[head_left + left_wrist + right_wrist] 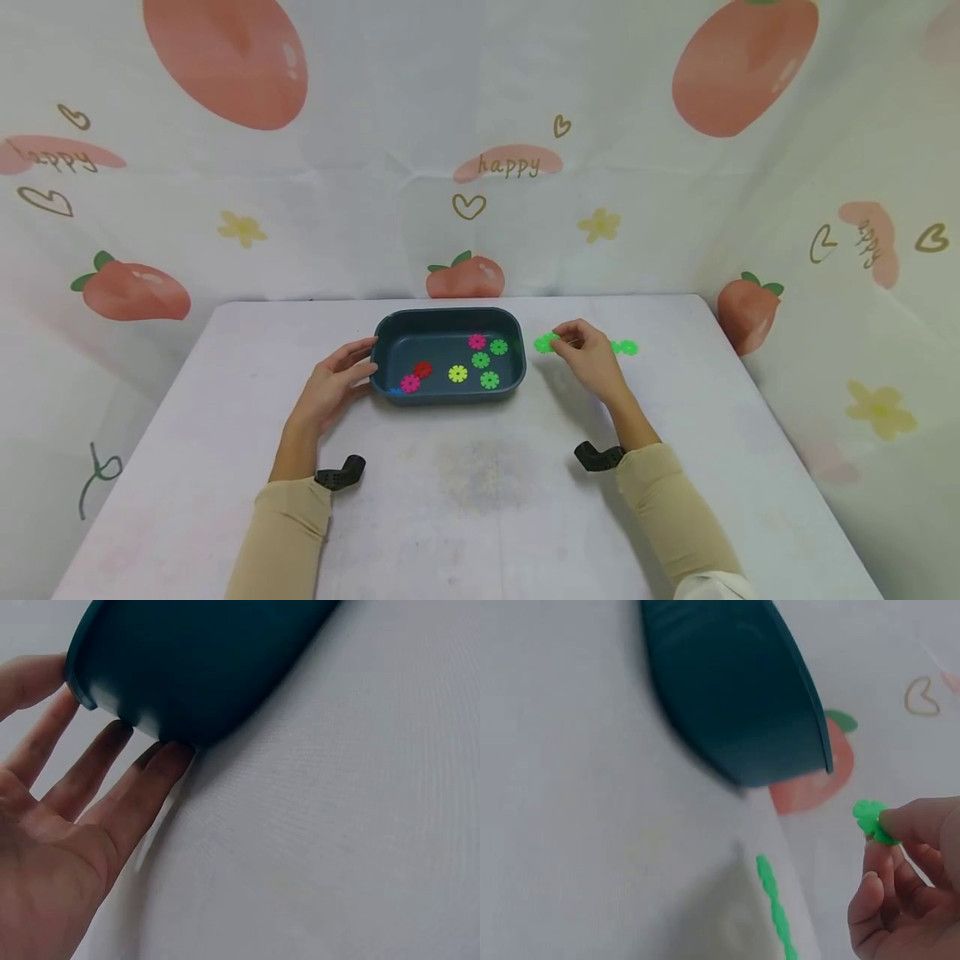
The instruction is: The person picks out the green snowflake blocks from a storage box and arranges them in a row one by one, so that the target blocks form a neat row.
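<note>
A dark teal oblong tub [450, 398] stands on the table. Inside lie several small notched flower-shaped discs: green [490, 380], yellow [457, 373], pink [410, 383], red [423, 369] and a sliver of blue [396, 391]. My left hand [336, 387] is at the tub's left end, its extended fingers [139, 791] touching the outer wall and rim. Right of the tub, my right hand [590, 360] pinches a bright green flower disc [870, 816] between thumb and fingertips. Behind this hand, a row of green discs [628, 347] lies on the table, partly hidden.
The white table [480, 533] has a faint grey smudge in front of the tub. Behind it hangs a white cloth [360, 225] printed with peaches, hearts and flowers. Black wrist mounts [341, 473] sit at both sleeve cuffs.
</note>
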The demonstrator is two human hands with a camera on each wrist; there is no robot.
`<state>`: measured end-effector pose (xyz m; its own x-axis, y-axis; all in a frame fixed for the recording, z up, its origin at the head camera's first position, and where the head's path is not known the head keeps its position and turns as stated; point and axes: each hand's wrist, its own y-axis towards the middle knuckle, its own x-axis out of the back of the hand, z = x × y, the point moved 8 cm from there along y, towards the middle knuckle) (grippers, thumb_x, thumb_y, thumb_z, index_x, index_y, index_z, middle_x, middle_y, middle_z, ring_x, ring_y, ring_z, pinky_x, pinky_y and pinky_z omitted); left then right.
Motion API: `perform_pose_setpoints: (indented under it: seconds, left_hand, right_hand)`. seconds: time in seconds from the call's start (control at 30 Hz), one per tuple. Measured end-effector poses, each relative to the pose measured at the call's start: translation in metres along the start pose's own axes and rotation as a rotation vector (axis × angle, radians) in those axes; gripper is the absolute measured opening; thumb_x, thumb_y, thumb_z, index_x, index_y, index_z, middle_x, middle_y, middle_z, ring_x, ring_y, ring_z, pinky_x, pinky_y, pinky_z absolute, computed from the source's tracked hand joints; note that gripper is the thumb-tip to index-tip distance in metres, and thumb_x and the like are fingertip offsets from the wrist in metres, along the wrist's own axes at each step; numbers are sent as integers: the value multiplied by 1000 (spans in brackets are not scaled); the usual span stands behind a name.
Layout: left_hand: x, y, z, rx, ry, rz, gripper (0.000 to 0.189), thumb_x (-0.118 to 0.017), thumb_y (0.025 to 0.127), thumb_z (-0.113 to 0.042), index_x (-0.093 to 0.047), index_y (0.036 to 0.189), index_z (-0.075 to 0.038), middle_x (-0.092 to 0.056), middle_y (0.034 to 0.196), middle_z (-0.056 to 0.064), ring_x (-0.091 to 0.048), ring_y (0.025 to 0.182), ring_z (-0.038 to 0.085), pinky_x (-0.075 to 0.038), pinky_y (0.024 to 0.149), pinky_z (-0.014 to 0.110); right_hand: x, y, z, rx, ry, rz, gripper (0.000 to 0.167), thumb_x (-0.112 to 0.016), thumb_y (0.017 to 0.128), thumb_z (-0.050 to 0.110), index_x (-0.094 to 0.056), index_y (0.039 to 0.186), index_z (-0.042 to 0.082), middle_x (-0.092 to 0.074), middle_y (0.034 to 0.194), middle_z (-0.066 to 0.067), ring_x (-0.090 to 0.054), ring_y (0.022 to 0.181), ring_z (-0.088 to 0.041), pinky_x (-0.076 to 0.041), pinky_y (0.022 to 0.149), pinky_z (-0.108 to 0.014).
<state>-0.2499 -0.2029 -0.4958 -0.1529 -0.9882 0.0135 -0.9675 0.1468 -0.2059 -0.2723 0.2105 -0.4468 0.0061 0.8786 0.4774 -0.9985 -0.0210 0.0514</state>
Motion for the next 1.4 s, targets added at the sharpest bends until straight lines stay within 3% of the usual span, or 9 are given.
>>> perform_pose_setpoints:
  seconds: [0.27, 0.43, 0.57, 0.63, 0.77, 0.97, 1.4]
  left_hand:
    - [1, -2, 2, -16, 5, -9, 58, -65, 101, -27, -46, 153, -9, -38, 162, 13, -51, 130, 15, -55, 93, 18]
    - [1, 0, 2, -22, -5, -12, 57, -65, 101, -25, -46, 152, -8, -38, 163, 13, -50, 132, 17, -55, 93, 18]
    - [1, -2, 2, -12, 0, -29, 56, -65, 101, -25, -47, 152, -10, -39, 162, 13, -51, 130, 14, -55, 92, 18]
    - [1, -2, 1, -10, 0, -31, 55, -65, 101, -25, -47, 152, -10, -39, 162, 13, -51, 129, 14, -55, 92, 18]
    - [0, -2, 1, -16, -1, -24, 56, -66, 101, -26, -47, 151, -10, -39, 161, 13, -51, 130, 15, -55, 93, 19]
    - [0, -2, 2, -18, 8, -23, 56, -66, 101, -27, -48, 151, -10, -39, 161, 12, -51, 130, 13, -55, 93, 19]
    - [0, -1, 3, -13, 7, -31, 58, -67, 100, -30, -48, 151, -11, -39, 162, 12, -51, 129, 12, -55, 93, 18]
  right_hand:
    - [25, -5, -30, -85, 83, -47, 31, -66, 99, 19, -63, 122, -1, -65, 95, -1, -66, 88, -19, -56, 75, -20]
    - [45, -8, -37, -143, 90, -104, 33, -65, 99, 15, -62, 125, -4, -64, 95, -2, -66, 85, -15, -58, 75, -22]
    - [57, -6, -54, -198, 47, -138, 33, -64, 100, 18, -62, 126, -1, -63, 99, -4, -67, 84, -16, -57, 73, -21]
    - [63, -3, -70, -210, 27, -167, 33, -64, 100, 21, -63, 126, 1, -63, 101, -3, -66, 81, -11, -55, 70, -17]
    - [74, -3, -81, -246, 10, -217, 33, -63, 98, 19, -63, 126, 0, -64, 101, -3, -65, 73, -2, -54, 67, -15]
    - [89, -3, -88, -276, -12, -275, 32, -64, 98, 16, -64, 125, -1, -64, 98, -1, -62, 67, 3, -53, 64, -14]
    - [124, -3, -104, -360, -168, -326, 36, -62, 98, 22, -66, 129, 3, -67, 104, -8, -56, 65, 5, -47, 61, -13]
